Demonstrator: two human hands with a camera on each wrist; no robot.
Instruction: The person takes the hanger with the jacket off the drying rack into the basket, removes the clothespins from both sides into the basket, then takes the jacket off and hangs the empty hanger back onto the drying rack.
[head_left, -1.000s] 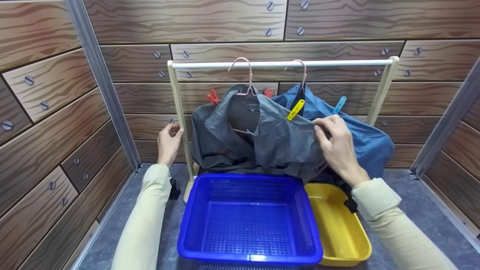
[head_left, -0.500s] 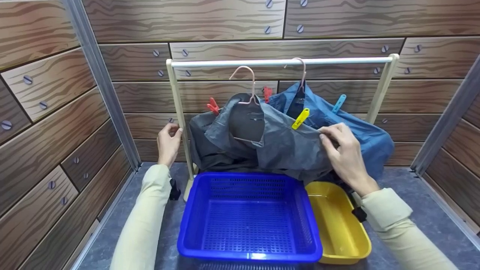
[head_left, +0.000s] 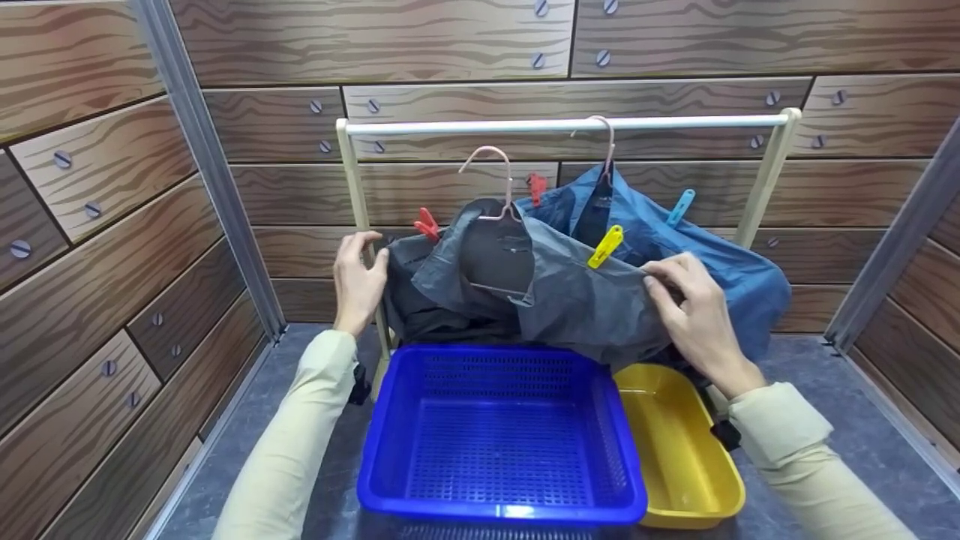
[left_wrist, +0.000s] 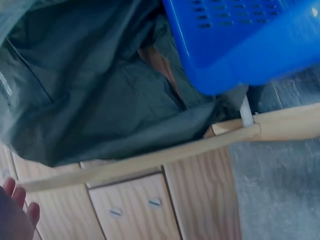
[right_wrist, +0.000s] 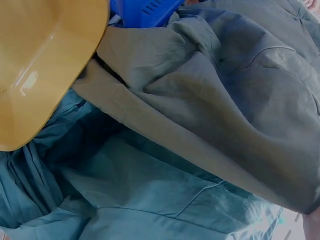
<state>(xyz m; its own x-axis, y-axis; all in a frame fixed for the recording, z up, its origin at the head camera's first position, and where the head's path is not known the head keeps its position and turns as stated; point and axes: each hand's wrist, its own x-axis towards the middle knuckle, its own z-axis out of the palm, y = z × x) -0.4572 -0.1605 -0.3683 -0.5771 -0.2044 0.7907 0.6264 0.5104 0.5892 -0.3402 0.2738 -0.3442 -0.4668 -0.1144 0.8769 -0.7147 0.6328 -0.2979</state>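
Observation:
A dark grey collared shirt (head_left: 585, 300) on a pink wire hanger (head_left: 508, 184) is in the middle of the head view, its hook below the rail. My right hand (head_left: 694, 319) pinches the shirt at its right shoulder. My left hand (head_left: 358, 281) is beside the left shoulder, overlapping the rack's left post; in the left wrist view its fingers (left_wrist: 33, 212) are loosely bent near the cloth, holding nothing. A red clothespin (head_left: 427, 224) and a yellow clothespin (head_left: 605, 247) are clipped on the grey shirt's shoulders.
Behind, a blue shirt (head_left: 720, 277) hangs from the white rail (head_left: 480, 127), with a light blue clothespin (head_left: 680, 208) and a red clothespin (head_left: 536, 189). A blue perforated basket (head_left: 367, 472) stands in front, beside a yellow tub (head_left: 694, 465). Wood-patterned walls surround the rack.
The grey shirt's hanger hook has come down from the rail to below it. My right hand moved slightly right and down with the shirt; my left hand moved right toward its left shoulder.

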